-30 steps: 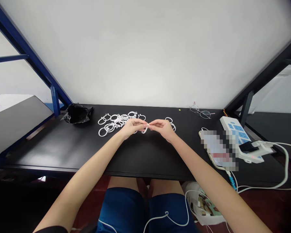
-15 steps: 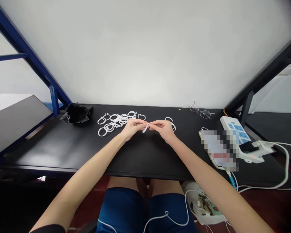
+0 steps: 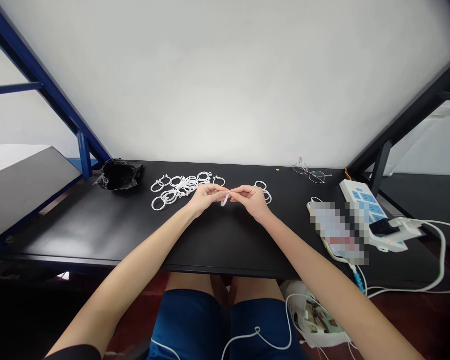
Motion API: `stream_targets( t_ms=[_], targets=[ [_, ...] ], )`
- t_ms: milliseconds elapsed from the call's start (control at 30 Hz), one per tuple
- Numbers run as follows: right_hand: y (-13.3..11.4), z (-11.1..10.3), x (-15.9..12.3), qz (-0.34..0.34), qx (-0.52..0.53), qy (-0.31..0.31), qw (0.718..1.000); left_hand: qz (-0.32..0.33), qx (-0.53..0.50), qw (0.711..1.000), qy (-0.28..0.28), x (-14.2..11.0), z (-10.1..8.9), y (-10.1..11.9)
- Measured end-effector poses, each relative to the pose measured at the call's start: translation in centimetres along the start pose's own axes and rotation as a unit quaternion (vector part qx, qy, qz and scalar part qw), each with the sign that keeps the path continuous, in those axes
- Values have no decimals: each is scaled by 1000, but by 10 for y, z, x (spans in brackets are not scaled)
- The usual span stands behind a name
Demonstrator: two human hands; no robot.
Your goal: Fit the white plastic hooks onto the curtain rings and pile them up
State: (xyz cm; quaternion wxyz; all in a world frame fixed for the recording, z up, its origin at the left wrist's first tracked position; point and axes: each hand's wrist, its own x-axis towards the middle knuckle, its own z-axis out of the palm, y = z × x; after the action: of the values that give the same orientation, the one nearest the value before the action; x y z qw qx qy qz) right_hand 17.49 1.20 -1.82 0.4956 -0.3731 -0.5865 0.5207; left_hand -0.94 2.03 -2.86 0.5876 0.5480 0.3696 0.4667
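Wall [image 3: 225, 90] bright | desk [image 3: 210, 240] glare (left side) | phone [image 3: 337, 235] pixelated | lower-left dark, perhaps underexposed

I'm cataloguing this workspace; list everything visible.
Held ring: one, white, centre
Piled rings: many, white, centre left
Other rings: few, white, centre right
Crumpled bag: one, black, left
Glasses: one pair, silvery, right
Phone: one, pale edge, right
Power strip: one, white/blue, right
Cables: several, white, right and lap
Plastic bag: one, white, lower right
Desk: one, black, centre
Wall: one, white, rear
Bars: several, blue/black, both sides
Panel: one, grey, left
Shorts: one pair, blue, bottom
Left hand: one, centre
Right hand: one, centre
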Motion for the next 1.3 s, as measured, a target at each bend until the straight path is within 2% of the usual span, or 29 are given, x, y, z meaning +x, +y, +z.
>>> stream_targets(
  t_ms=[500, 1100, 1300],
  targets=[
    [1, -1, 1, -58, -76, -9, 995, -23, -5, 1000, 2, 1, -2, 3],
    [7, -5, 3, -40, -112, -10, 993, -15, -4, 1000, 0, 1, -2, 4],
    [7, -8, 5, -38, -125, -35, 991, -1, 8, 1000, -6, 1, -3, 7]
  ],
)
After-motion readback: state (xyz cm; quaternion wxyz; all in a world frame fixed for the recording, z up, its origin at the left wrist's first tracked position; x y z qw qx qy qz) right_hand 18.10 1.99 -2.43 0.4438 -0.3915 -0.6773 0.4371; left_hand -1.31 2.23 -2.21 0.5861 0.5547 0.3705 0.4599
